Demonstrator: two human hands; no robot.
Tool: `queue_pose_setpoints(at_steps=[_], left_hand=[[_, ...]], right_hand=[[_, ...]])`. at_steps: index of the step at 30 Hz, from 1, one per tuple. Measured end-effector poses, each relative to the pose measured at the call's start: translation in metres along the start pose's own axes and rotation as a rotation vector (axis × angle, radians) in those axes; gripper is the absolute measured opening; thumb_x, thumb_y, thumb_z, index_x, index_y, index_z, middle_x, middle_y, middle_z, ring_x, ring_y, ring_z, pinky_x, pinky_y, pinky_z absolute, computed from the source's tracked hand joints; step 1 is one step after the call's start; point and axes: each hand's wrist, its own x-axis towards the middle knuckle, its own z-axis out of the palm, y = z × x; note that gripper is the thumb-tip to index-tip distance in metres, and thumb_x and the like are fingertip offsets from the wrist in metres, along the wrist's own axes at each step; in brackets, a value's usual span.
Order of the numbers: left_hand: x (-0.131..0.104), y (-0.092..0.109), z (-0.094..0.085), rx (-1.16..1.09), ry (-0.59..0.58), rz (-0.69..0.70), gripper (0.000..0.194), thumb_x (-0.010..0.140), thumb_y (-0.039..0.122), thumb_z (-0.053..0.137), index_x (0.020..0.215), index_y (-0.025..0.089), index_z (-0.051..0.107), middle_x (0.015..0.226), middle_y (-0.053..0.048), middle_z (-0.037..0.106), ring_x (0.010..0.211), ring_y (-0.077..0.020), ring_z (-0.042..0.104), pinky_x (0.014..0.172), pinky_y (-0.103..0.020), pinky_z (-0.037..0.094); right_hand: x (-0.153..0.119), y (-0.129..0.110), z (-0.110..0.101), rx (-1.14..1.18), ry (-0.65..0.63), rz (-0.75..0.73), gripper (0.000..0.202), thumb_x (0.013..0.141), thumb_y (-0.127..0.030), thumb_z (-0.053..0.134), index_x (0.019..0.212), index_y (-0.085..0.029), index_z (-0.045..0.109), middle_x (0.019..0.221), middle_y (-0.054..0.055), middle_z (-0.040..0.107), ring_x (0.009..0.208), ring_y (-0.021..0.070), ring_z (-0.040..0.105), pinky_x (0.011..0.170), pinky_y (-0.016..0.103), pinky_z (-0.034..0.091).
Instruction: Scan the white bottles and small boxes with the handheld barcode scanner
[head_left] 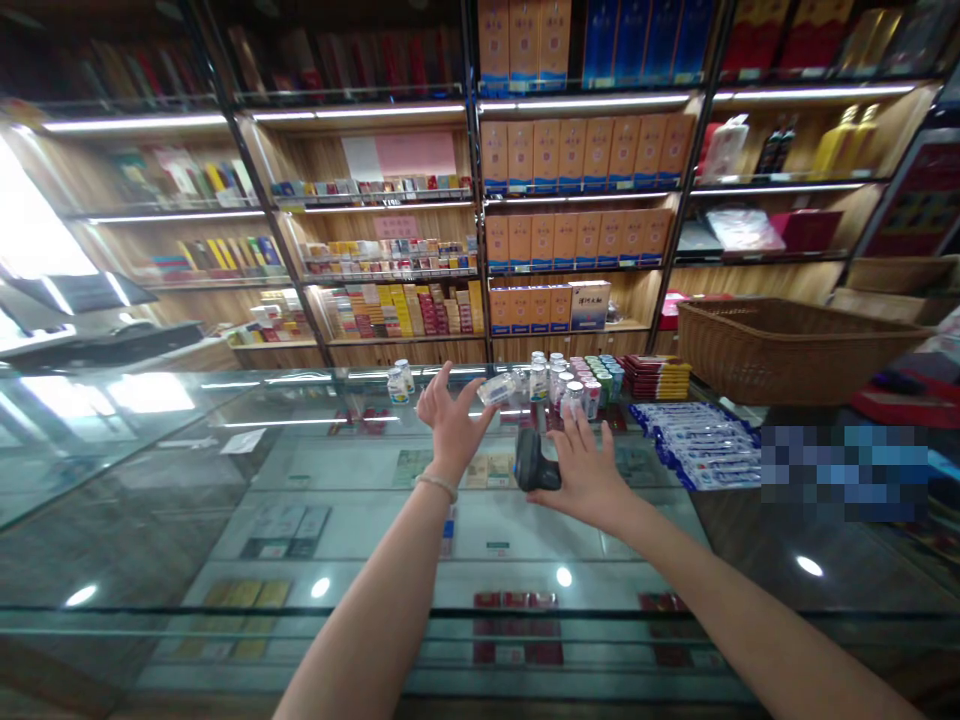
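Observation:
My left hand (pixel 452 428), with a pale bracelet at the wrist, has a small clear bottle with a white label (pixel 496 389) tilted at its thumb side. The other fingers of that hand are raised and apart. My right hand (pixel 589 465) is closed round the handle of a black handheld scanner (pixel 529 460), whose head points left. Its fingertips reach up to a small bottle with a silver cap (pixel 573 392) at the front of a group; whether they touch it I cannot tell. Two small white-capped bottles (pixel 397 385) stand left of my left hand.
Rows of small coloured bottles (pixel 600 372), a stack of red and yellow packs (pixel 656 378) and blue-white packets (pixel 701 440) lie on the glass counter (pixel 352 540). A wicker basket (pixel 795 350) stands at right. Stocked shelves (pixel 585 205) line the back.

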Motion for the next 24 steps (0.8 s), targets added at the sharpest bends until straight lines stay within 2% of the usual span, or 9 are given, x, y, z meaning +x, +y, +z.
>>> queue_pose_setpoints(at_steps=[2,5,10,14,16,18,22,24], left_hand=[[-0.001,-0.001,0.000,0.003,-0.001,-0.007,0.039,0.082,0.044,0.081,0.118,0.032,0.076,0.160,-0.013,0.042,0.146,-0.0396,0.040,0.119,-0.059,0.028],[-0.001,-0.001,0.000,0.010,-0.002,-0.014,0.039,0.082,0.045,0.081,0.118,0.032,0.075,0.160,-0.013,0.042,0.145,-0.0390,0.040,0.119,-0.058,0.028],[-0.001,-0.001,-0.001,-0.006,-0.017,-0.027,0.039,0.082,0.045,0.081,0.118,0.031,0.075,0.161,-0.012,0.041,0.146,-0.0378,0.039,0.120,-0.058,0.028],[-0.002,-0.001,-0.001,-0.029,-0.014,-0.028,0.038,0.081,0.042,0.082,0.117,0.031,0.075,0.160,-0.012,0.042,0.146,-0.0370,0.040,0.121,-0.058,0.028],[-0.002,-0.001,-0.001,-0.032,-0.014,-0.029,0.039,0.081,0.044,0.082,0.117,0.031,0.075,0.160,-0.012,0.042,0.146,-0.0374,0.040,0.121,-0.058,0.028],[-0.002,-0.001,-0.002,-0.033,-0.014,-0.031,0.040,0.081,0.045,0.082,0.119,0.031,0.075,0.160,-0.012,0.042,0.146,-0.0375,0.039,0.121,-0.058,0.028],[-0.002,-0.001,-0.002,-0.029,-0.020,-0.038,0.041,0.082,0.044,0.081,0.120,0.031,0.074,0.160,-0.012,0.041,0.146,-0.0371,0.039,0.120,-0.057,0.029],[-0.002,-0.001,-0.002,-0.023,-0.023,-0.042,0.041,0.082,0.044,0.081,0.120,0.031,0.075,0.160,-0.013,0.041,0.145,-0.0373,0.040,0.120,-0.057,0.030]], right_hand=[[-0.002,-0.002,-0.004,-0.013,0.017,-0.032,0.080,0.078,-0.071,0.071,0.131,-0.012,0.061,0.171,0.026,0.013,0.161,0.0398,0.006,0.124,0.070,0.005],[-0.005,-0.004,-0.012,-0.027,0.016,-0.082,0.064,0.080,-0.066,0.072,0.119,-0.015,0.067,0.171,0.023,0.017,0.160,0.0400,0.008,0.123,0.070,0.008],[-0.008,-0.009,-0.021,-0.049,0.013,-0.109,0.046,0.085,-0.049,0.072,0.117,-0.016,0.069,0.165,0.020,0.037,0.157,0.0393,0.024,0.122,0.069,0.015],[-0.008,-0.010,-0.027,-0.003,-0.007,-0.081,0.039,0.086,-0.033,0.068,0.121,-0.017,0.067,0.153,0.019,0.054,0.145,0.0368,0.046,0.119,0.067,0.025],[-0.007,-0.007,-0.030,0.056,-0.017,-0.029,0.039,0.086,-0.030,0.065,0.122,-0.017,0.065,0.149,0.018,0.058,0.134,0.0352,0.057,0.112,0.060,0.037],[-0.006,-0.003,-0.034,0.148,-0.021,0.022,0.040,0.086,-0.030,0.064,0.124,-0.018,0.062,0.145,0.017,0.061,0.124,0.0333,0.064,0.100,0.048,0.048],[-0.005,0.007,-0.047,0.396,-0.035,0.039,0.036,0.085,-0.031,0.065,0.118,-0.019,0.060,0.122,0.012,0.070,0.108,0.0295,0.070,0.081,0.033,0.052],[-0.006,0.010,-0.053,0.561,-0.088,0.029,0.035,0.087,-0.032,0.063,0.119,-0.020,0.057,0.113,0.009,0.072,0.089,0.0238,0.073,0.070,0.030,0.053]])
